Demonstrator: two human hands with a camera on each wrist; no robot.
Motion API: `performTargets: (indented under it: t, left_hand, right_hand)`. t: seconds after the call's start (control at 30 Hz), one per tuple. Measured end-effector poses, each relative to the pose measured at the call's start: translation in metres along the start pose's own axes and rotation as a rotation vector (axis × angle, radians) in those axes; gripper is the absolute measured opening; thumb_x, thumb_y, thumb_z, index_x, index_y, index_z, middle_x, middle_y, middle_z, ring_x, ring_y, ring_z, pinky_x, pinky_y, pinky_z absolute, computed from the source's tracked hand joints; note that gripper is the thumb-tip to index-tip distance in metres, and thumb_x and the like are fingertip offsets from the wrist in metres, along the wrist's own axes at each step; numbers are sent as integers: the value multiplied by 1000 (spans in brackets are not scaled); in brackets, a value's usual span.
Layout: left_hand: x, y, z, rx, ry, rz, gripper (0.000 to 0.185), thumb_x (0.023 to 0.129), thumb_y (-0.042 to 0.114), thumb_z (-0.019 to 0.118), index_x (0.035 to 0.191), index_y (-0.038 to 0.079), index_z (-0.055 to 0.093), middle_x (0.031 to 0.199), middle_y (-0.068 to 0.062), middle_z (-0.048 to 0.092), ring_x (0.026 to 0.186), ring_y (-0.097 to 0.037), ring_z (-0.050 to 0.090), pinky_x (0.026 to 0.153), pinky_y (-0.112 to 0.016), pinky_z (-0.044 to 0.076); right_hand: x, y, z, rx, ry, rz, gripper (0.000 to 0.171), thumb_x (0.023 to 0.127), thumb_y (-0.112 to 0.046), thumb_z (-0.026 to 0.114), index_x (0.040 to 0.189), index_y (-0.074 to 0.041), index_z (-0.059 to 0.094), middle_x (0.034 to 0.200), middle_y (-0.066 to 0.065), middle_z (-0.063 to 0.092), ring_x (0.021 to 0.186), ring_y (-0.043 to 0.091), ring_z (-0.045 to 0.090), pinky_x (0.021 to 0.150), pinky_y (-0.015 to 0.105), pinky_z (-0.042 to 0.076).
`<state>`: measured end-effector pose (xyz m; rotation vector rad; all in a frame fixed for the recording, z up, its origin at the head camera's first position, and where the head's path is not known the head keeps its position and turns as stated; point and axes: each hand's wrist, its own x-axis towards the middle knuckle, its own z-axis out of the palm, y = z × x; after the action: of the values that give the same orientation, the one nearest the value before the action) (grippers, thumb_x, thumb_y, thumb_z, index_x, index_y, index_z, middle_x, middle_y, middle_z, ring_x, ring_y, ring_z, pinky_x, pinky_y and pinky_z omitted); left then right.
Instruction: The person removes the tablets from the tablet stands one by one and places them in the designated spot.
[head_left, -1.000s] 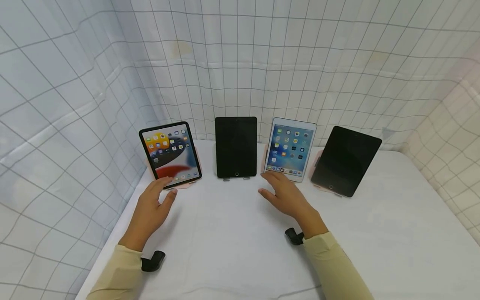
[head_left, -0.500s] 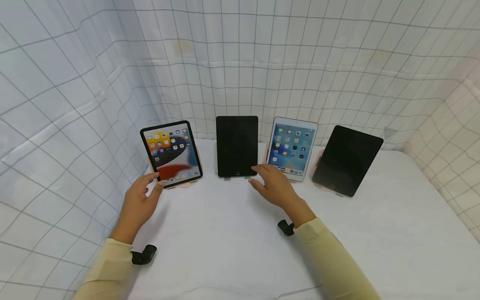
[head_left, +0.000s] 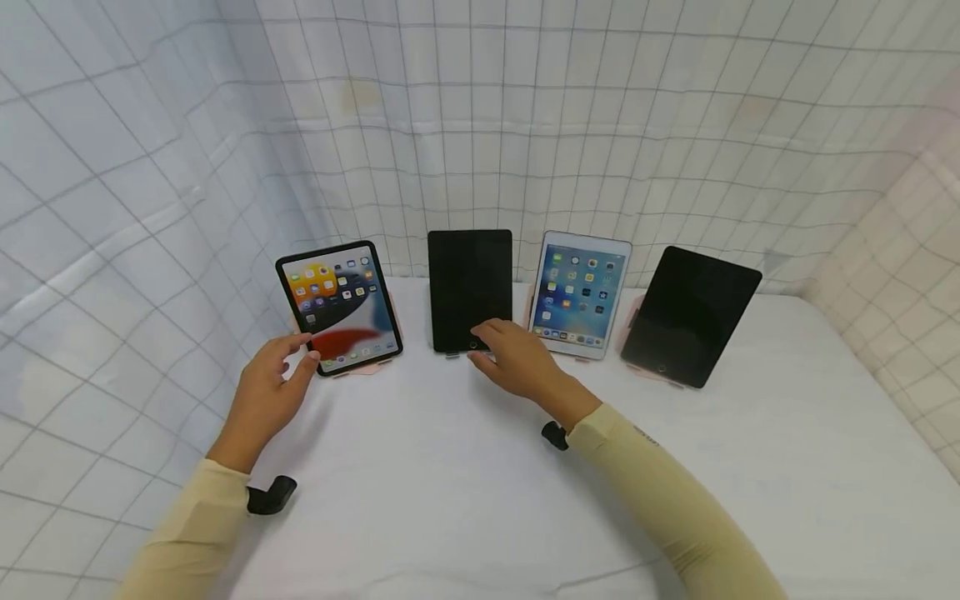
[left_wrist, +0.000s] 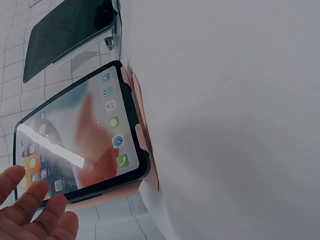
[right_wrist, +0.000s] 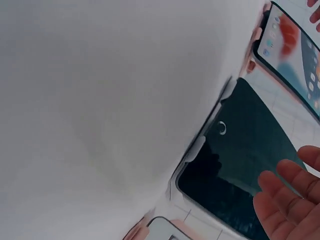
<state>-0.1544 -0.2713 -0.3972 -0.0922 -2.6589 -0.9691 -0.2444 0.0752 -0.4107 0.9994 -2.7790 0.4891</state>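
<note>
Four tablets lean on stands in a row; "several" aside, the leftmost is a black-framed tablet (head_left: 345,300) with its home screen lit. My left hand (head_left: 272,387) hovers at its lower left corner, fingers relaxed and holding nothing; in the left wrist view the fingers (left_wrist: 37,205) are spread before its edge. A dark-screened black tablet (head_left: 470,283) stands second. In front of its lower right part is my right hand (head_left: 519,360), fingers loosely bent near the home button (right_wrist: 221,128), gripping nothing. Whether a fingertip touches the glass I cannot tell.
A white tablet (head_left: 579,292) with a lit screen stands third, and a dark tablet (head_left: 692,317) leans at the right. Pinkish stands (left_wrist: 142,120) hold some of them. Behind hangs a white checked curtain (head_left: 480,117); white cloth (head_left: 420,483) covers the table.
My right hand has moved left from the white tablet to the dark second tablet. My left hand has drawn left, off the lit tablet's bottom edge to its lower left corner.
</note>
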Motion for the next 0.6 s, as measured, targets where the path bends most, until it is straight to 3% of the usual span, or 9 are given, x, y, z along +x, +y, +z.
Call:
performTargets:
  t: [0.13,0.33,0.6]
  left_hand:
    - [1,-4,-4,-37,-29,-17,50,105,31,51,138,-6,49,138,-28,49,124,-46,47,97,-62,43]
    - [13,-1,-7,-114,-87,-94,53,106,34,46,140,-7,47,140,-28,48,128,-44,44,99,-61,42]
    - [26,-2,-6,-38,-18,-39,50,105,33,49,138,-5,49,135,-28,50,122,-43,47,99,-61,43]
  right_hand:
    - [11,-6,6,-36,-43,-33,43,100,-38,58,133,-9,60,130,7,61,119,21,59,100,35,49]
    - [25,-13,13,-52,-63,-89,42,101,-36,58,133,-9,60,129,7,62,118,20,59,99,33,49]
    - [50,-17,17,-33,-67,-115,42,102,-35,57,134,-9,59,131,6,61,119,18,58,102,31,46]
